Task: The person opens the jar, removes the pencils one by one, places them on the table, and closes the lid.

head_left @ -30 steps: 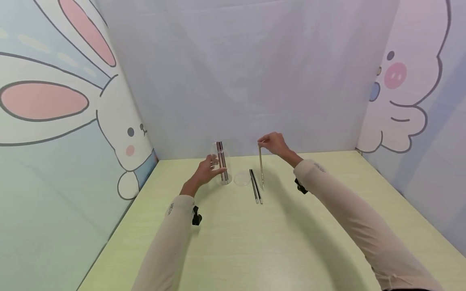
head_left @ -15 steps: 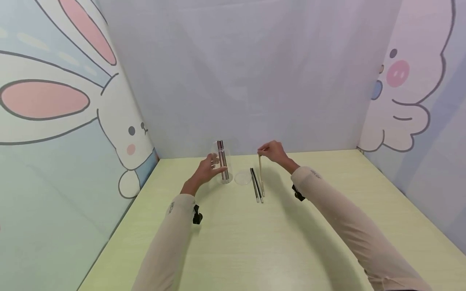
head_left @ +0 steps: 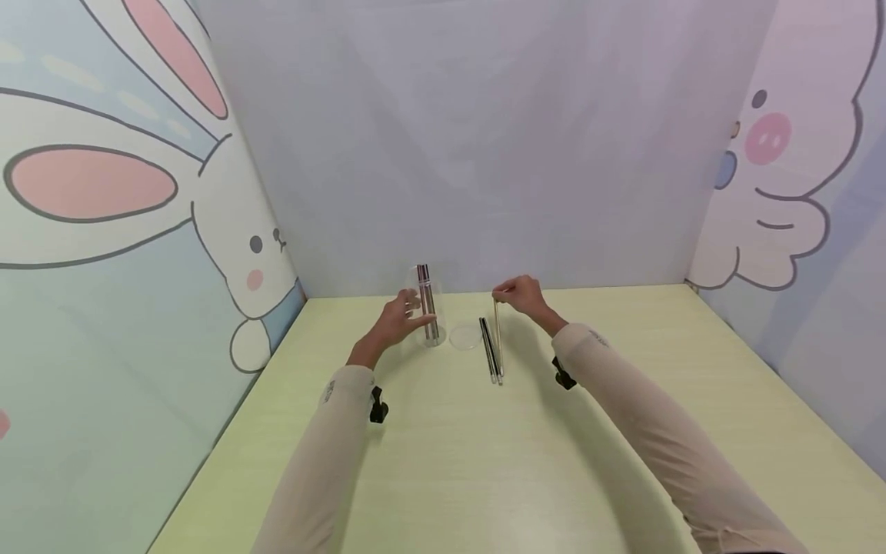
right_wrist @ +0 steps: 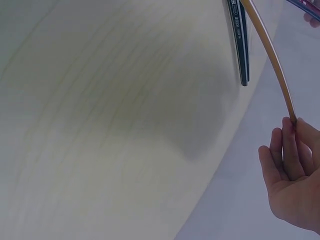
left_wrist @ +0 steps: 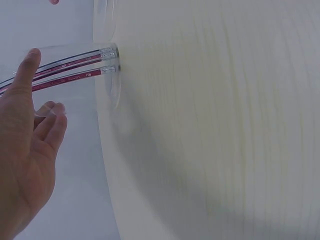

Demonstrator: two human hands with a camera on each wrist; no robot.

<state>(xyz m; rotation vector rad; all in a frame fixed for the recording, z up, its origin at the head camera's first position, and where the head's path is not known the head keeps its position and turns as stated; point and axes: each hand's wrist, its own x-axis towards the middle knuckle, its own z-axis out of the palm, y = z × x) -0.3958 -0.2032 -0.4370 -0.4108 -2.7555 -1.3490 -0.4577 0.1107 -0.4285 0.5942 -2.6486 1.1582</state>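
My left hand (head_left: 393, 322) grips a clear cylindrical holder (left_wrist: 82, 94), thumb on one side and fingers on the other. Inside it stand several dark-red striped pencils (left_wrist: 67, 79) with silvery ends down. My right hand (head_left: 524, 294) pinches a gold-coloured pencil (right_wrist: 271, 50) by its top end, between thumb and fingertips. That pencil hangs nearly upright, its lower end close to two dark pencils (head_left: 488, 346) lying side by side on the table. Whether it touches the table or them, I cannot tell.
A clear round disc (head_left: 465, 338) lies on the pale wood table (head_left: 443, 462) between the holder and the dark pencils. Behind the table hangs a plain grey backdrop (head_left: 471, 154). Cartoon-printed walls (head_left: 104, 323) close off both sides.
My right hand has lowered the gold-coloured pencil, bringing its bottom end down beside the dark pencils. The left hand keeps its hold on the holder. The head view has shifted slightly.
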